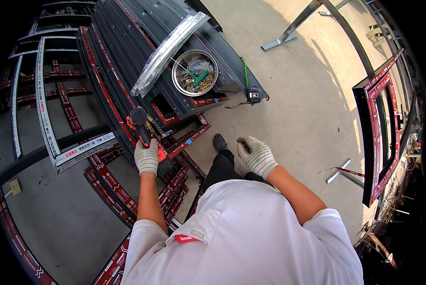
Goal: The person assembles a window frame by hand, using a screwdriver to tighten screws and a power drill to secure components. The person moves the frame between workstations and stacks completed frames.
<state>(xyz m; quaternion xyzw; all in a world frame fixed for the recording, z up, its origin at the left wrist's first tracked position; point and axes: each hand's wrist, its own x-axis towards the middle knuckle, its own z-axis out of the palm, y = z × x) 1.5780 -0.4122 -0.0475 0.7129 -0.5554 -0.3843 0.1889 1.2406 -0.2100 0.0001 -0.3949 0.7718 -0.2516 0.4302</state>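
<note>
Drill (138,116) lies in the left hand (147,156), whose gloved grip is closed around its handle; this is the nearer hand. Its long axis slants from the head, ahead of the grip and slightly left, back to the base, right of the wrist. Which way the nose points, I cannot tell. Just ahead lie the dark panels (122,35), with the bowl (174,81) of screws (207,86) forward and right of the drill. Well apart to the right, the right hand (256,156) hangs bare of any tool, thumb and fingers loosely parted.
</note>
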